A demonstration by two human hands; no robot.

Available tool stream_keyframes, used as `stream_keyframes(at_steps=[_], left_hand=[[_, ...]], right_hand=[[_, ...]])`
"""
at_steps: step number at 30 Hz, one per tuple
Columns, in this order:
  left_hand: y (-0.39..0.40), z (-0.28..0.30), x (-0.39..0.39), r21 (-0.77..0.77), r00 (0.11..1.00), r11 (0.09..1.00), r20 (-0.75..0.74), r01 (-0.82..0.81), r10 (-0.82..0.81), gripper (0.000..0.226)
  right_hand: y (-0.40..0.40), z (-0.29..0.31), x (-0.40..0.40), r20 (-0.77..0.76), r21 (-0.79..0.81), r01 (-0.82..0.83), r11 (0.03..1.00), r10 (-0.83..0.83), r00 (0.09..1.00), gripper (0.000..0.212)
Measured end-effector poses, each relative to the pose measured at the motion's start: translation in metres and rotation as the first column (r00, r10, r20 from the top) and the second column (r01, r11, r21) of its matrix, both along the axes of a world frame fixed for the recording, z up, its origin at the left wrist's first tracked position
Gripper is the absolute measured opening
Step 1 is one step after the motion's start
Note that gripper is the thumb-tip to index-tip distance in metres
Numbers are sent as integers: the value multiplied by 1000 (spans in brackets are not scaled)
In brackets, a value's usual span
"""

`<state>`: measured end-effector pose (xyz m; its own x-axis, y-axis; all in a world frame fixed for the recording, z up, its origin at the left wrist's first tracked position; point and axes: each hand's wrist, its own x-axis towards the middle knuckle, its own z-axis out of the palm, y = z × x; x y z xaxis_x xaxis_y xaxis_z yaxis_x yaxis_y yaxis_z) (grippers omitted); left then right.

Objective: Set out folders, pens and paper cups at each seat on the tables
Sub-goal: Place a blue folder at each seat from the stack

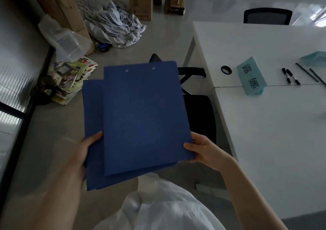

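Blue matte folders [146,117], stacked askew

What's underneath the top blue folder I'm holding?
At least one more blue folder sticks out left of the top folder. How many are stacked is hidden. A black chair sits farther below.

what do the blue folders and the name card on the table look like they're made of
Blue folders: probably stiff matte board or plastic-covered card, flat and unbending in both hands, with two metal rivets near the top. Name card: seemingly translucent teal plastic, with a slight sheen.
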<state>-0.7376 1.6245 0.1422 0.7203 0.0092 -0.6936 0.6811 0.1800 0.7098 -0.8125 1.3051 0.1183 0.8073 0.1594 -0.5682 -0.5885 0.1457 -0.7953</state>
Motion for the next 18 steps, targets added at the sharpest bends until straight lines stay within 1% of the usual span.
stream_keyframes(at_steps=[3, 7, 9, 11, 14, 16, 18], left_hand=[[7, 2, 30, 1, 1000, 1000, -7, 6, -6, 20], [17, 8, 82, -1, 1000, 1000, -27, 10, -10, 23], [22, 8, 104, -8, 999, 1000, -31, -8, 7, 25], [30, 7, 129, -22, 999, 999, -25, -31, 30, 27], [39, 5, 159, -43, 998, 998, -34, -48, 46, 27], [52, 2, 187, -66, 998, 997, -46, -40, 37, 23], [66, -3, 220, -62, 998, 998, -61, -25, 21, 20]], right_hand=[[8, -3, 34, -31, 19, -63, 998, 63, 997, 35], [14, -2, 95, -79, 63, -49, 997, 53, 995, 42], [16, 1, 122, -77, 72, -88, 993, 93, 993, 44], [20, 4, 155, -79, 33, -127, 991, 129, 988, 39], [28, 13, 190, -57, -70, -164, 984, 160, 985, 32], [41, 16, 218, -21, -60, -79, 995, 78, 997, 32], [58, 19, 246, 59, -74, 96, 993, -92, 994, 34]])
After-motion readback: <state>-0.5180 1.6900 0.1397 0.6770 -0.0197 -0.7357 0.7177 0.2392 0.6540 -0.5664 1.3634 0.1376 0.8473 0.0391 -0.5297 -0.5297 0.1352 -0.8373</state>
